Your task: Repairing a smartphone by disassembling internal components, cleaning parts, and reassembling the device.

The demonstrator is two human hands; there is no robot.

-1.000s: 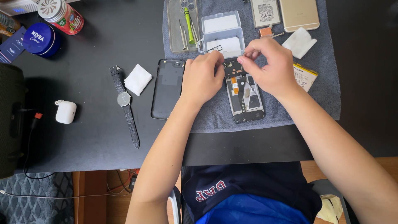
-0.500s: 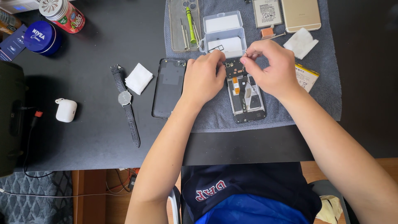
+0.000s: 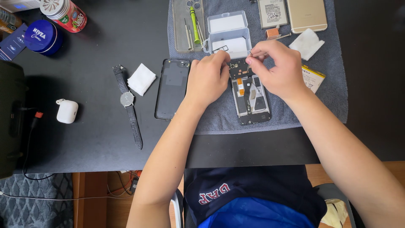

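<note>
Opened phone (image 3: 251, 99), back off, lies flat on grey towel (image 3: 333, 101) at counter (image 3: 105, 139) centre; dark circuit board at its top end, orange flex strips and metal shields below, glossy black frame round the edge. All places given rel. to this phone.

Left hand (image 3: 207, 78) sits at phone's upper-left corner, fingers curled, tips pressed down on the board edge; grip looks closed but what's under the tips can't be told. Right hand (image 3: 276, 67) over phone's top-right, thumb and forefinger pinched together on sth tiny and thin, too small to tell what.

Just above phone: small clear plastic box (image 3: 228, 33), lid open, 2 white trays w/ small bits inside, hinged, rectangular. Left of the box: clear soft phone case (image 3: 179, 42) used as tray, holding green-handled screwdriver (image 3: 194, 23) + thin metal tools.

Just left of phone: black back cover (image 3: 172, 88), smooth, rounded corners, half off the towel. Further left: folded white cloth (image 3: 141, 79), then wristwatch (image 3: 127, 105), round grey face, dark leather strap laid out straight. Far left: white earbud case (image 3: 67, 111), glossy, rounded.

Above-right: flat battery (image 3: 272, 12), gold phone (image 3: 307, 14) face down, white wipe (image 3: 307, 43). Right, partly under wrist: yellow-edged battery (image 3: 313, 78).

Far upper-left: blue round tin (image 3: 41, 37), red can (image 3: 65, 13).
</note>
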